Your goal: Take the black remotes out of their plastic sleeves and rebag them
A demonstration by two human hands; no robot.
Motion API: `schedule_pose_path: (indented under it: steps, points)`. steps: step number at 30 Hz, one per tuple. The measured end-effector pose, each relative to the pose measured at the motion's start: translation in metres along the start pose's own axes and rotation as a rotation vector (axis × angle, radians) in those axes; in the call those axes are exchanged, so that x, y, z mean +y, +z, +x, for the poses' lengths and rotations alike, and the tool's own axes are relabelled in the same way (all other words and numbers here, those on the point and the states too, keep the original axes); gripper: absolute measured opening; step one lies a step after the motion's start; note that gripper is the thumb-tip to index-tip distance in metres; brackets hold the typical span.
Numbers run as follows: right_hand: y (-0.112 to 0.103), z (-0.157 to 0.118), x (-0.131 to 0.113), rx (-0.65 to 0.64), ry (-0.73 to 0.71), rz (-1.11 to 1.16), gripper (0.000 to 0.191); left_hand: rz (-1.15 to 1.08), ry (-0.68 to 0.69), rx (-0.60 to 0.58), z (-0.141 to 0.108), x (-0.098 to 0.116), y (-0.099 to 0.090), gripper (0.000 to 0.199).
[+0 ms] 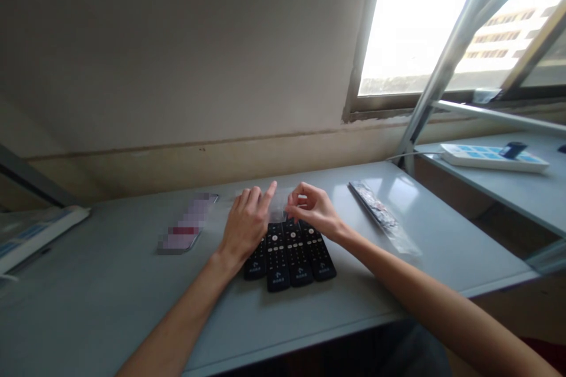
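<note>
Several black remote controls [300, 259] lie side by side on the grey table, white buttons on top. A clear plastic bag [277, 211] sits at their far ends, between my two hands. My left hand [248, 221] rests palm down over the left remotes at the bag's left side, thumb stretched out; its other fingertips are partly hidden. On the other side, my right hand [313, 209] hovers over the far ends of the right remotes. Its thumb and index finger are pinched together at the bag's right edge.
A phone-like flat object [188, 225], blurred out, lies to the left. At right is another packet in clear wrapping [375, 206]. White power strips [490, 157] stand on the side table and at far left. A metal frame post [451, 59] rises by the window.
</note>
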State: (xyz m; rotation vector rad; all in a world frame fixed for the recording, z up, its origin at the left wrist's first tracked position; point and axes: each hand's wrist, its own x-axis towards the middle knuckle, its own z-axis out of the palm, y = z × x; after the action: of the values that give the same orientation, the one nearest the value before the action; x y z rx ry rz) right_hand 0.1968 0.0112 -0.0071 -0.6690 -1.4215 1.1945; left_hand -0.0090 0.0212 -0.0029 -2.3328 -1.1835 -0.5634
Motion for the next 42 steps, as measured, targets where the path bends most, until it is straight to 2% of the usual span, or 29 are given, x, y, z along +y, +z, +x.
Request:
schedule_pose_path:
  steps: [6, 10, 14, 22, 25, 27, 33, 39, 42]
  points:
    - [0.005, -0.006, -0.001, 0.059, -0.122, -0.218, 0.015, 0.115, 0.018, 0.056, 0.003, 0.003, -0.011, 0.057]
    - [0.006, -0.007, 0.003, 0.066, -0.195, -0.292, 0.015, 0.117, 0.064, 0.058, 0.003, 0.005, -0.014, 0.055]
    - [0.008, -0.007, 0.004, 0.087, -0.244, -0.272, 0.016, 0.082, 0.078, 0.038, 0.003, 0.006, -0.014, 0.056]
    - [0.009, -0.008, 0.000, -0.004, -0.178, -0.190, 0.009, 0.039, 0.070, 0.047, 0.002, 0.006, -0.012, 0.067]
    - [0.013, -0.009, -0.004, -0.029, -0.144, -0.194, 0.012, 0.025, 0.071, 0.049, 0.002, 0.005, -0.010, 0.070]
    - [0.015, -0.010, -0.005, -0.016, -0.105, -0.209, 0.014, 0.010, 0.069, 0.055, 0.002, 0.004, -0.010, 0.071]
    - [0.014, -0.009, -0.005, 0.138, -0.023, -0.200, 0.020, -0.019, 0.041, 0.052, 0.002, -0.002, -0.013, 0.076]
    - [0.010, -0.008, -0.007, 0.055, 0.023, -0.177, 0.030, -0.006, 0.048, 0.015, 0.002, -0.007, -0.015, 0.084]
    - [0.009, -0.007, -0.006, 0.078, -0.005, -0.219, 0.036, -0.023, 0.064, -0.013, 0.002, -0.005, -0.013, 0.084]
